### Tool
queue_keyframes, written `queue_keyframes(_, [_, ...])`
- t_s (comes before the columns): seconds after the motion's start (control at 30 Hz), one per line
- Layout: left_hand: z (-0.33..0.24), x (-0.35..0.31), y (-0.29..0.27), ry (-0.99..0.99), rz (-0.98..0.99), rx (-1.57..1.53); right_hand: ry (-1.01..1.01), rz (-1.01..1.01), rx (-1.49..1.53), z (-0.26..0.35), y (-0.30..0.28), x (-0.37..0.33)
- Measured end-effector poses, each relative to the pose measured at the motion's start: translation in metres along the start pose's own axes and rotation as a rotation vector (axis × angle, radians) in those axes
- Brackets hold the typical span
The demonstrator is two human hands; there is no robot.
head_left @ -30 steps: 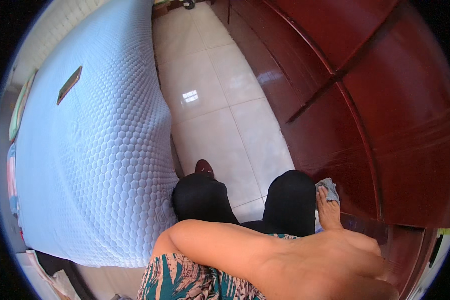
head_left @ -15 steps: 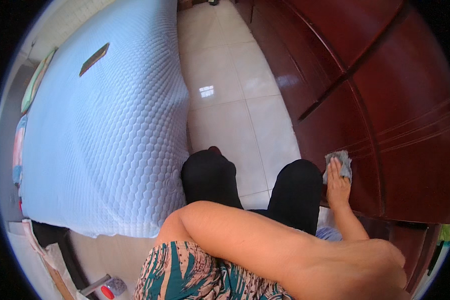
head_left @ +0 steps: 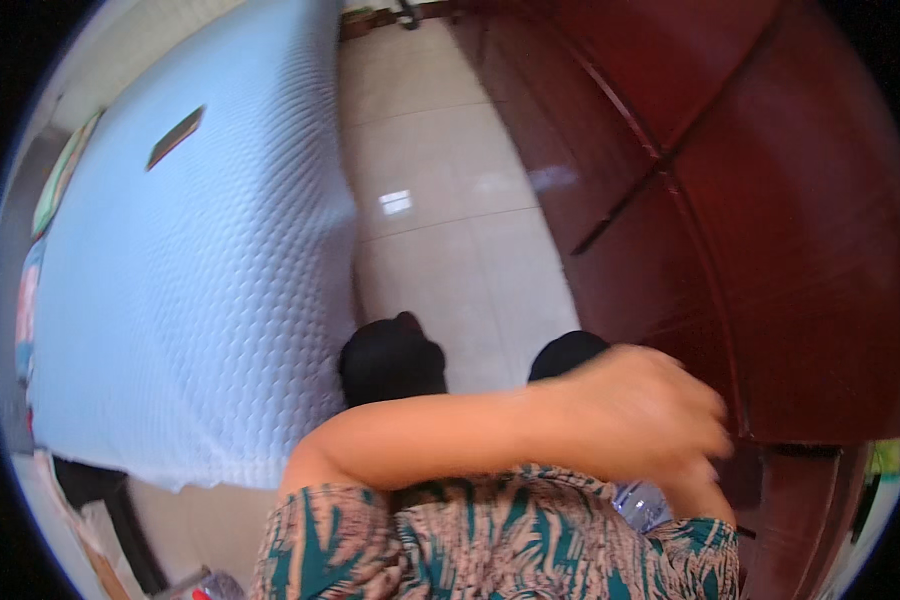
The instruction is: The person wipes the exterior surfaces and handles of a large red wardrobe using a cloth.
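The white quilted mattress point(head_left: 190, 300) fills the left half of the frame, its dimpled cover running from the upper left down to the lower left edge. A small dark rectangular object point(head_left: 175, 137) lies flat on it near the upper left, and a strip of coloured cloth point(head_left: 25, 310) shows along its far left border.

The dark red polished wooden wardrobe point(head_left: 770, 220) takes up the right half, its panels and dark grooves bending toward the rim.

Between the two, a pale glossy tiled floor point(head_left: 450, 220) runs from the top centre down to the middle, with a bright glare spot on one tile.

At the lower centre, the person's teal and beige leaf-patterned garment point(head_left: 490, 545) spreads along the bottom edge. Above it, two black-clad knees point(head_left: 395, 360) rest on the tiles, partly hidden.

A bare forearm point(head_left: 440, 440) crosses the frame from lower centre to the right and blocks the view of the wardrobe's foot. It ends in the left hand point(head_left: 650, 415), blurred, lying just in front of the wardrobe's lower edge; whether its fingers are spread or closed cannot be told.

A small pale blue-grey crumpled cloth point(head_left: 642, 502) peeks out just beneath that hand, at the lower right, near the wardrobe base. Whether a hand grips it is hidden. The right hand is not visible.
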State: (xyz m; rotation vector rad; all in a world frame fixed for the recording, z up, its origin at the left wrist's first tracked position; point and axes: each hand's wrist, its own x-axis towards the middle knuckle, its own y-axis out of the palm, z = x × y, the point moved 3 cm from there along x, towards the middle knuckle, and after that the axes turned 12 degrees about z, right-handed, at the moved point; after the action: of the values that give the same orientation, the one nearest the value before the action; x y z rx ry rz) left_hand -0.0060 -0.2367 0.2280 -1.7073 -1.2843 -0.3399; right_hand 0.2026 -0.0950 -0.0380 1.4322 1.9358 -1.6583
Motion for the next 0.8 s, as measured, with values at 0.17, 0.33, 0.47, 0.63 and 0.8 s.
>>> queue_keyframes(0.17, [0.097,-0.109,-0.031,-0.94,0.085,-0.146,-0.016,-0.148,-0.104,0.001,0.061,-0.027])
queue_keyframes(0.33, [0.155,-0.18,-0.033,-1.246,-0.317,-0.341,0.11,-0.529,-0.027,-0.016,-0.044,-0.099])
queue_keyframes(0.47, [0.141,-0.17,-0.045,-1.247,-0.294,-0.242,0.214,-0.759,0.013,-0.03,-0.098,-0.134])
queue_keyframes(0.63, [0.129,-0.158,-0.042,-1.218,-0.271,-0.325,0.232,-0.836,0.004,-0.033,-0.144,-0.118])
queue_keyframes(0.8, [0.138,-0.158,-0.02,-1.259,-0.127,-0.234,0.235,-0.929,-0.104,-0.045,-0.2,-0.053])
